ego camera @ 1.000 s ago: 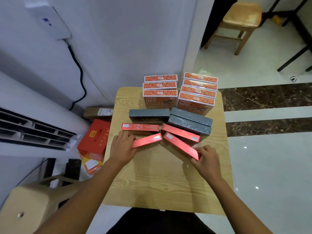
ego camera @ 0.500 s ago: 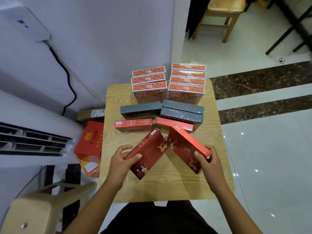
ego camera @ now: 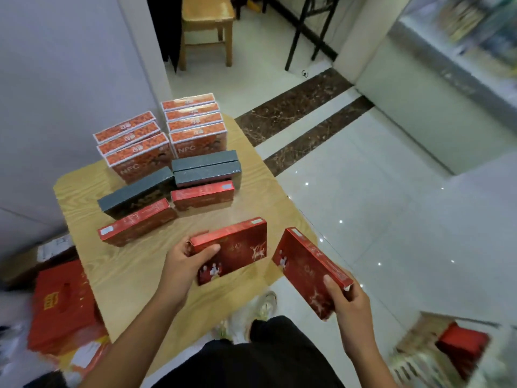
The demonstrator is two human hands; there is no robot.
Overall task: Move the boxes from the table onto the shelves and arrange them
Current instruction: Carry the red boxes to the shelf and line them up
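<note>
My left hand [ego camera: 188,260] grips one flat red box [ego camera: 235,247] by its left end, lifted above the wooden table [ego camera: 134,275]. My right hand [ego camera: 347,301] holds a second flat red box [ego camera: 305,268] by its lower end, out past the table's right edge. Two more red boxes [ego camera: 137,222] [ego camera: 202,195] stand on edge on the table. Behind them are three grey boxes [ego camera: 137,191] [ego camera: 205,167]. Two rows of orange boxes [ego camera: 134,148] [ego camera: 195,127] stand at the far side.
A shelf unit [ego camera: 470,46] with goods shows blurred at the upper right. A wooden stool [ego camera: 207,21] and black table legs stand beyond. Red cartons [ego camera: 61,303] lie on the floor at the left. A basket with a red item [ego camera: 461,343] sits at the lower right.
Both hands picked up a red box each from the table and lifted them. The view has swung to the right, and the right box now hangs past the table's edge.
</note>
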